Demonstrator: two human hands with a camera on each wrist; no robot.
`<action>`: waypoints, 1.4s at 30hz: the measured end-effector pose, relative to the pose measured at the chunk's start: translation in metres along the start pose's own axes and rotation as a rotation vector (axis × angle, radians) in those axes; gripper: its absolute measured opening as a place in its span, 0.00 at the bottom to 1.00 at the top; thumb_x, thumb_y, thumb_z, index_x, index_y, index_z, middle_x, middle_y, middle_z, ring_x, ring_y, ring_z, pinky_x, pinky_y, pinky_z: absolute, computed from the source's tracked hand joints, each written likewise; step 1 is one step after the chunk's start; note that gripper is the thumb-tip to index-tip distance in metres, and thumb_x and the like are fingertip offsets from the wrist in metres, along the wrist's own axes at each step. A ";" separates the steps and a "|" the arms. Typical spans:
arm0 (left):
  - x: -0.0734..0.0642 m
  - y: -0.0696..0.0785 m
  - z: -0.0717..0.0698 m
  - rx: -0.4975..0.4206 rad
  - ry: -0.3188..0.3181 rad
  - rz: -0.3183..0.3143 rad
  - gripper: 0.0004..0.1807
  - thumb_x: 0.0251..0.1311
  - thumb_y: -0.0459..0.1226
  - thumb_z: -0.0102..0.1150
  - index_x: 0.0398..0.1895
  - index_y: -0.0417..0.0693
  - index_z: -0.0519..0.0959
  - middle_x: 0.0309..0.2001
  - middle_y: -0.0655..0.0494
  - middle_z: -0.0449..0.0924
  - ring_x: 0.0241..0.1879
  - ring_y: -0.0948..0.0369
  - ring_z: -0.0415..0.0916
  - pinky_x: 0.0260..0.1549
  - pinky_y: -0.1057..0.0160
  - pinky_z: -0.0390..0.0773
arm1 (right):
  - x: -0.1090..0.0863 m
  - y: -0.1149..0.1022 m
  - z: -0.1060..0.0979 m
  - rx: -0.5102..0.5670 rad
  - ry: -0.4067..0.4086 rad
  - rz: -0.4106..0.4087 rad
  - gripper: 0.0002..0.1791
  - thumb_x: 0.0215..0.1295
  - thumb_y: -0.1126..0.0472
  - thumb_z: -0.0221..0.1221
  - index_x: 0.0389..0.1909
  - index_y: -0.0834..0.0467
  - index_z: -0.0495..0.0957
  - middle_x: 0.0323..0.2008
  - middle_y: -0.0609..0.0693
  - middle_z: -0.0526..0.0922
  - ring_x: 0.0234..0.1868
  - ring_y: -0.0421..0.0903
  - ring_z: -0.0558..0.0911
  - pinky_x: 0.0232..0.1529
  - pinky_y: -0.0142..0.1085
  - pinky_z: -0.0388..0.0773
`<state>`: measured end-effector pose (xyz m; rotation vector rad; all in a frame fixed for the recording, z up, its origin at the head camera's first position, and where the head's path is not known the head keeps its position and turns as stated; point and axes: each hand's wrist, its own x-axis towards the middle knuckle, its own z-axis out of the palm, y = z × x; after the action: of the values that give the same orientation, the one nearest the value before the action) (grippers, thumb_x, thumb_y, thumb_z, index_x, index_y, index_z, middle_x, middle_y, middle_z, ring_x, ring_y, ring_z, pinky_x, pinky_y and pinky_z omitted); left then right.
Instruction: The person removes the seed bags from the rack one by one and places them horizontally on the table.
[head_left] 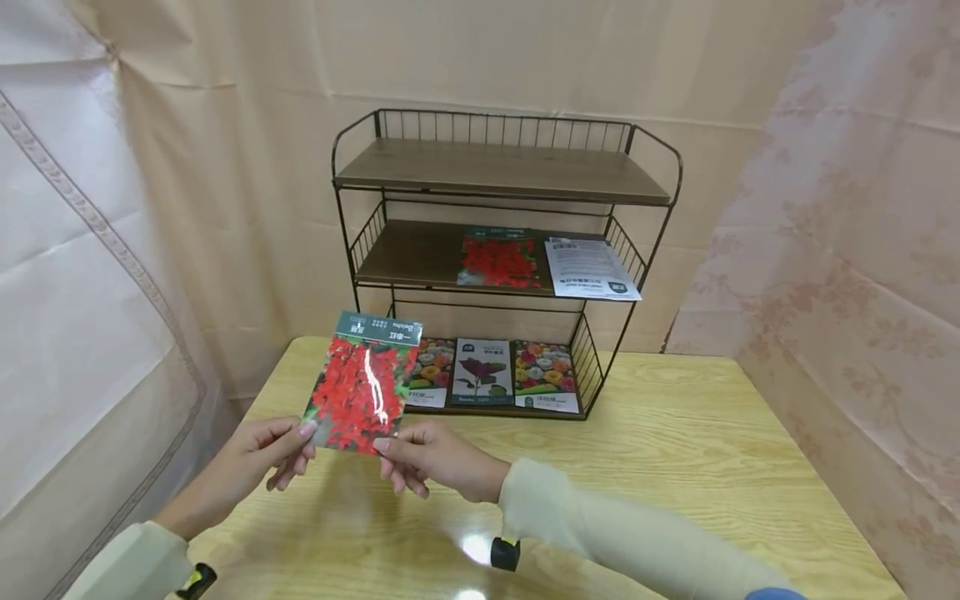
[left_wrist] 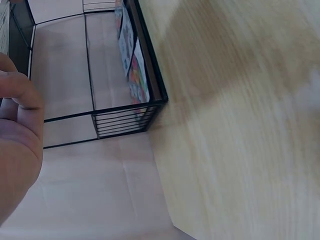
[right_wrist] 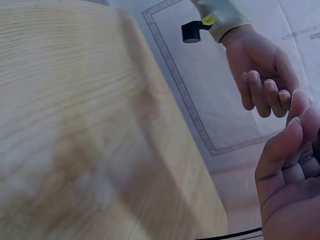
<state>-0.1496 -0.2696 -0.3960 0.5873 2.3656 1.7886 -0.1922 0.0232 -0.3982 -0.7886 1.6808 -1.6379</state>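
Observation:
A seed packet (head_left: 363, 383) with red flowers and a dark green header is held up in front of the rack. My left hand (head_left: 273, 450) pinches its lower left corner between thumb and fingers. At the lower right corner, my right hand (head_left: 435, 457) pinches it too. Glare crosses the packet's front. In the left wrist view my left hand (left_wrist: 17, 120) shows at the left edge, fingers bent. The right wrist view has my right hand (right_wrist: 292, 175) at lower right, with the left hand (right_wrist: 262, 70) beyond it.
A three-tier rack (head_left: 502, 171) stands on the wooden table (head_left: 675, 483). Its middle shelf bears another red-flower packet (head_left: 498, 260) and a white packet (head_left: 591, 268), back side up. On the bottom shelf lie a dark-leaf packet (head_left: 482, 372) and colourful flower packets (head_left: 546, 375). Curtains surround the table.

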 end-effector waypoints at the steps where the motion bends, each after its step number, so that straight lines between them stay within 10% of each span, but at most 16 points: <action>1: -0.002 -0.002 0.000 -0.001 0.001 -0.003 0.18 0.83 0.36 0.43 0.34 0.36 0.76 0.25 0.56 0.77 0.18 0.62 0.70 0.15 0.60 0.72 | 0.001 0.002 0.002 -0.001 0.001 0.006 0.27 0.79 0.49 0.55 0.36 0.73 0.78 0.21 0.47 0.80 0.15 0.38 0.69 0.20 0.29 0.68; 34: -0.037 -0.036 -0.008 -0.010 0.030 -0.104 0.19 0.83 0.37 0.41 0.36 0.34 0.76 0.25 0.54 0.78 0.19 0.64 0.71 0.14 0.60 0.72 | 0.022 0.037 0.034 0.046 0.012 0.110 0.23 0.79 0.49 0.55 0.30 0.63 0.79 0.20 0.46 0.79 0.15 0.36 0.67 0.18 0.28 0.66; 42: -0.042 -0.043 -0.010 -0.002 0.054 -0.153 0.19 0.83 0.38 0.42 0.37 0.33 0.75 0.25 0.54 0.77 0.19 0.64 0.72 0.15 0.60 0.73 | 0.029 0.045 0.043 0.077 0.039 0.136 0.27 0.79 0.51 0.55 0.36 0.76 0.76 0.18 0.45 0.79 0.14 0.36 0.67 0.18 0.28 0.66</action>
<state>-0.1244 -0.3045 -0.4393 0.3514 2.3716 1.7617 -0.1748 -0.0242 -0.4442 -0.5956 1.6498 -1.6227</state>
